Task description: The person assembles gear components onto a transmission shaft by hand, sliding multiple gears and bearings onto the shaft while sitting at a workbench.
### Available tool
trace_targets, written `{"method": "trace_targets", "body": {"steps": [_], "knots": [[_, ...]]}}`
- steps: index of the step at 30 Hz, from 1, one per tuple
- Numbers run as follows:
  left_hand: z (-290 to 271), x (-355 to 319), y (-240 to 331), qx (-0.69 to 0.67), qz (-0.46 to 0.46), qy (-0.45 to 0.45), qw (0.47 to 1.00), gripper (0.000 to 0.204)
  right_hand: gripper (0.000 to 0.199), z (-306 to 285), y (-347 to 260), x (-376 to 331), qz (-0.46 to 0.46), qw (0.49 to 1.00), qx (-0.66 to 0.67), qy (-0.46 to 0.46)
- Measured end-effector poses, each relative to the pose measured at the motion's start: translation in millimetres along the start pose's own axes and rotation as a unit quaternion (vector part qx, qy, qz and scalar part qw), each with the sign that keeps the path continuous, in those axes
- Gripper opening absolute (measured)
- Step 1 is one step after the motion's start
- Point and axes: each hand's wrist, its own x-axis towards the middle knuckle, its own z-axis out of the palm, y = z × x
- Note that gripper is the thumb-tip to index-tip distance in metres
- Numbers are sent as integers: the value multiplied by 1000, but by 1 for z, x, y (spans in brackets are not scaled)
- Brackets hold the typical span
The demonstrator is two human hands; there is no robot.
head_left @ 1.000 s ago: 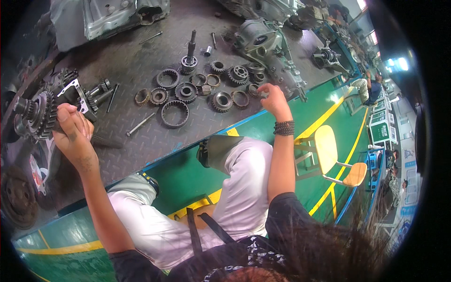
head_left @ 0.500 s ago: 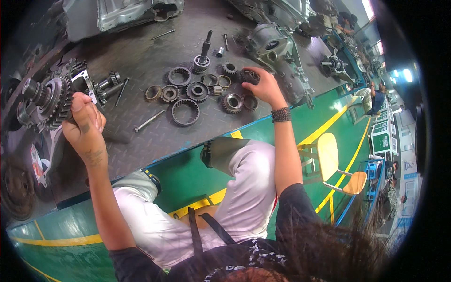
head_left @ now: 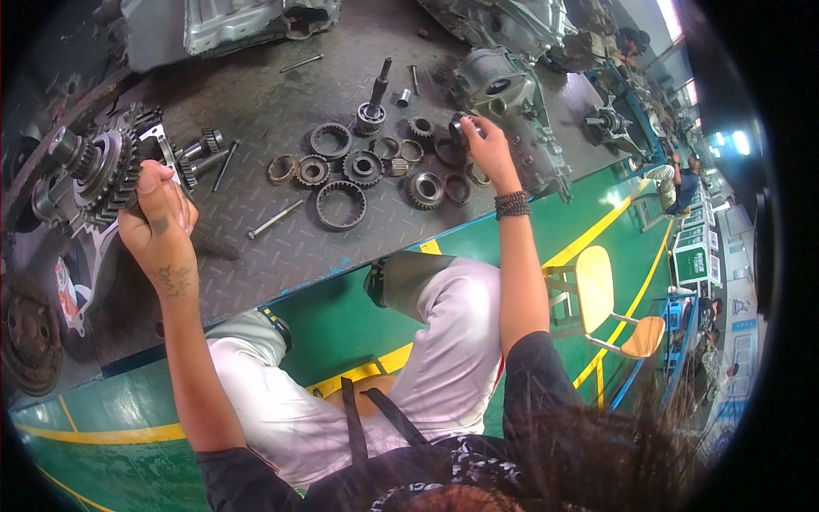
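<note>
At frame left I see the left hand (head_left: 158, 224) closed around the gear cluster shaft (head_left: 102, 171) on the table (head_left: 256, 102). Upper centre, the right hand (head_left: 486, 141) pinches a small ring gear (head_left: 461, 128). I judge sorting underway; seating it comes next. Its teeth are hidden.

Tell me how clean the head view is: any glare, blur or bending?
Head view: sharp in the middle, the right hand on a gear and the left hand at the gear cluster both crisp; windows blown out upper right; yellow floor lines bend toward the black rim.
</note>
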Motion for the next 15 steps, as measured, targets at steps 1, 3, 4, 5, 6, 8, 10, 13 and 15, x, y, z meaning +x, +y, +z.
{"method": "trace_targets", "body": {"steps": [1, 3, 4, 5, 6, 8, 10, 13, 15], "knots": [[0, 0, 0, 0, 0, -2, 1000, 31, 45, 2, 6, 5, -15, 1000, 11, 22], [3, -1, -1, 1, 0, -2, 1000, 31, 47, 5, 26, 21, -21, 998, -22, 59], [5, -1, -2, 5, 0, -2, 1000, 30, 49, 4, 35, 27, -27, 994, -54, 94], [2, -3, 0, 10, 3, 2, 1000, 30, 49, 10, 27, 26, -30, 994, -49, 89], [1, -4, 1, 14, -12, 11, 1000, 30, 52, 10, 12, 22, 19, 996, -45, 81], [1, -6, 2, 15, -22, 20, 999, 29, 54, 13, -3, 23, 65, 994, -39, 76], [3, -7, 0, 17, -14, 15, 1000, 27, 55, 15, -5, 30, 108, 991, -8, 76], [5, -8, 0, 8, -16, 9, 1000, 27, 59, 23, 18, 51, 101, 989, 52, 95], [4, -8, -3, 6, -16, 2, 1000, 28, 62, 26, 16, 51, 108, 986, 92, 84]]}}
